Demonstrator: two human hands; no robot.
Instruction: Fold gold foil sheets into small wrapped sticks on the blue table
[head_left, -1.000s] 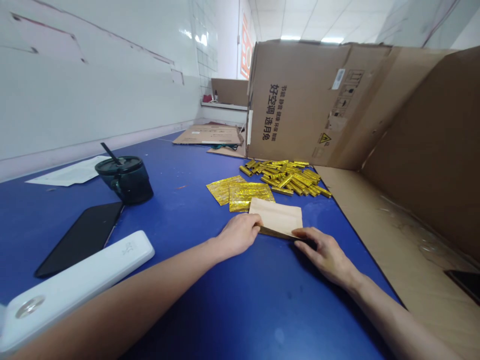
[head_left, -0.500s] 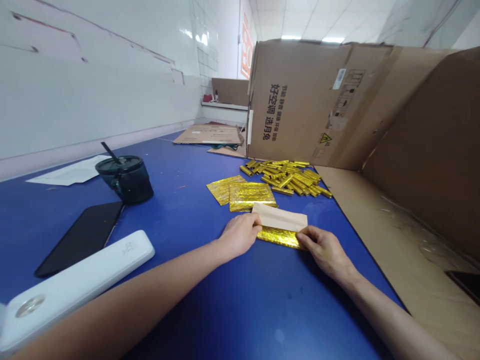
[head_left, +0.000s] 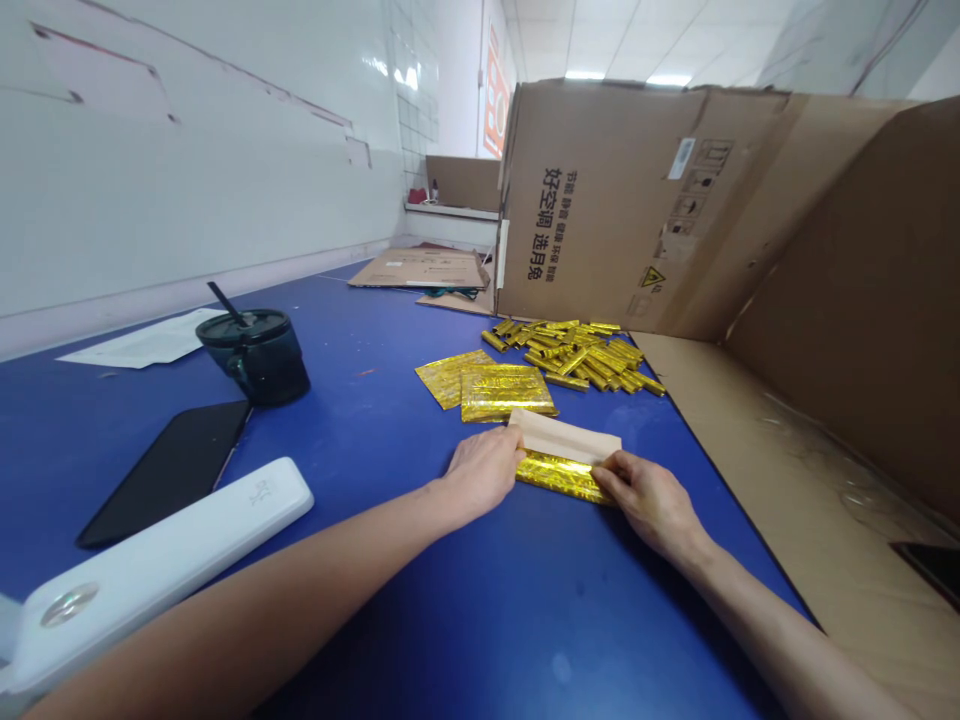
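A sheet of gold foil paper lies on the blue table, its far part showing a pale tan backing. The near part is folded or rolled over with the gold side out. My left hand pinches the sheet's left end at the fold. At the right end, my right hand grips the same fold between thumb and fingers. Just beyond the sheet lie flat gold foil sheets, stacked and overlapping. Farther back is a heap of small rolled gold foil tubes.
A dark lidded mug with a straw stands at left, near a black phone, a white oblong device and white paper. A large cardboard box rises behind the foil; its cardboard flap runs along the right edge.
Both hands keep hold of the foil sheet's ends. The fold has turned slightly, and the tan backing looks a little narrower. The view has shifted slightly.
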